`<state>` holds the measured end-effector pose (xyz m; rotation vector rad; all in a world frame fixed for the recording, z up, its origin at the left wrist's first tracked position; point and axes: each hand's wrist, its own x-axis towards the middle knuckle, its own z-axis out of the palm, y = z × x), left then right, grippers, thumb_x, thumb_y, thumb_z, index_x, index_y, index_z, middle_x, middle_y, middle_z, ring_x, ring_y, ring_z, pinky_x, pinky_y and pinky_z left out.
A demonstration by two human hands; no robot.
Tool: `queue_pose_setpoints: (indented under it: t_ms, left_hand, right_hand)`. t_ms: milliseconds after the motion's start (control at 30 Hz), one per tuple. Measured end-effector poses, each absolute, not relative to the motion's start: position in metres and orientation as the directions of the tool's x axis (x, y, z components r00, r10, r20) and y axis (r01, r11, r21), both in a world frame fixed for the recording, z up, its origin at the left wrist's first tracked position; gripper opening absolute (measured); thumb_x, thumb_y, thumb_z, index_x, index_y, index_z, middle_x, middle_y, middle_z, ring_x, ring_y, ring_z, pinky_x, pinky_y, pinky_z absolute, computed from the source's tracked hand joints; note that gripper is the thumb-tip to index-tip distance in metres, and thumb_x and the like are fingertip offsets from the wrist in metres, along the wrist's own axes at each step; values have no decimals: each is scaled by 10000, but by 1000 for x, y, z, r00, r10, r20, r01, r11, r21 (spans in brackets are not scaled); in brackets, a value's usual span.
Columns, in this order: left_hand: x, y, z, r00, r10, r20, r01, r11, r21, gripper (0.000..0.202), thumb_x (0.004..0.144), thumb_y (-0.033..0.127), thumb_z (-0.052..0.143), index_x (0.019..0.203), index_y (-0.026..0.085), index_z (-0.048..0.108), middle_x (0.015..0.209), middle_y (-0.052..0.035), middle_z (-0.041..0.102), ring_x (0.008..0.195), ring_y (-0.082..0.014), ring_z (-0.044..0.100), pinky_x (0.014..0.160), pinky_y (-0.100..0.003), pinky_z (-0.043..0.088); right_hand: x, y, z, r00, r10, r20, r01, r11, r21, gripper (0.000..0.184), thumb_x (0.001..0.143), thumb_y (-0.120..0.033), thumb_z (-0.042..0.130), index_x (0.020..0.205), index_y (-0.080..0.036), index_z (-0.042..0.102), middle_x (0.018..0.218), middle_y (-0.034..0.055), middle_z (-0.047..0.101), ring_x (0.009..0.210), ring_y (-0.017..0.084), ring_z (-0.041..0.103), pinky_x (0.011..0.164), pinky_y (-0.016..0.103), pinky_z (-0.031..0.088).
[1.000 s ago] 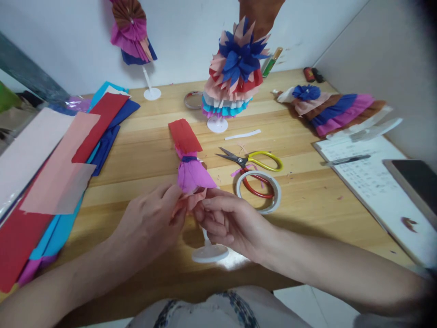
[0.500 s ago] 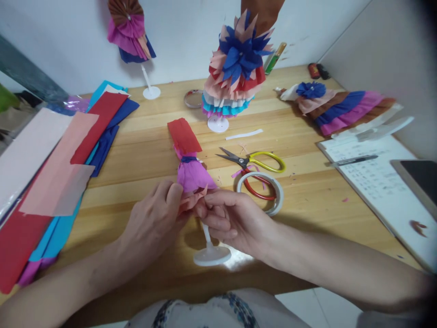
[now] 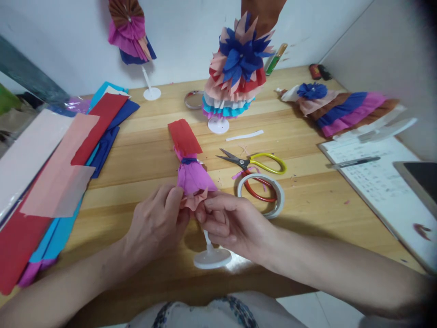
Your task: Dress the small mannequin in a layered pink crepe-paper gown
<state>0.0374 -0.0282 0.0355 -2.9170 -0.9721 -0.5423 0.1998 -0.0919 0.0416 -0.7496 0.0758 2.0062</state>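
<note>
A crepe-paper figure (image 3: 191, 171) on a thin white stick rises from a round white stand (image 3: 212, 258) near the table's front edge. It has a red top part, a blue tie at the waist, a magenta ruffle and a pink ruffle at the bottom. My left hand (image 3: 155, 223) pinches the pink ruffle (image 3: 194, 200) from the left, fingers closed on it. From the right, my right hand (image 3: 232, 223) grips the same pink ruffle around the stick, fingers curled.
Yellow-handled scissors (image 3: 254, 161) and tape rings (image 3: 262, 191) lie just right of the hands. Stacked crepe sheets (image 3: 51, 173) cover the left side. Finished paper figures stand behind (image 3: 239, 73) and lie at right (image 3: 337, 107). A paper sheet with a pen (image 3: 357, 161) sits at far right.
Both hands have shifted their fingers slightly on the pink ruffle, gathering it closer under the magenta layer. The figure and stand stay in the same place.
</note>
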Motion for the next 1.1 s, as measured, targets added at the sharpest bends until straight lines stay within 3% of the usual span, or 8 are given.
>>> queue_pose_setpoints:
  t_ms: [300,700,1100]
  left_hand:
    - [36,-24,31,763,551,338,555,-826,96,51,860,166,479,852,181,528,738,-23,643,650,-160,628,504,-238,418]
    - [41,-22,26,776,521,355,556,-831,6,33,853,167,482,842,192,500,744,-29,648,633,-172,610,492,-252,409]
    - [44,-21,24,785,477,395,537,-842,-50,64,885,161,475,854,185,525,713,-18,647,619,-140,602,498,-236,390]
  right_hand:
    - [200,-92,41,-348,772,-532,-805,-537,-252,54,703,-123,603,698,-102,653,573,-21,582,357,8,319,327,157,143]
    - [201,-91,40,-368,749,-551,-797,-559,-229,25,684,-135,619,676,-115,632,530,-26,573,356,13,322,343,165,140]
    - [199,-90,40,-326,789,-522,-756,-549,-358,70,673,-189,623,720,-154,586,582,-35,590,358,25,355,342,188,133]
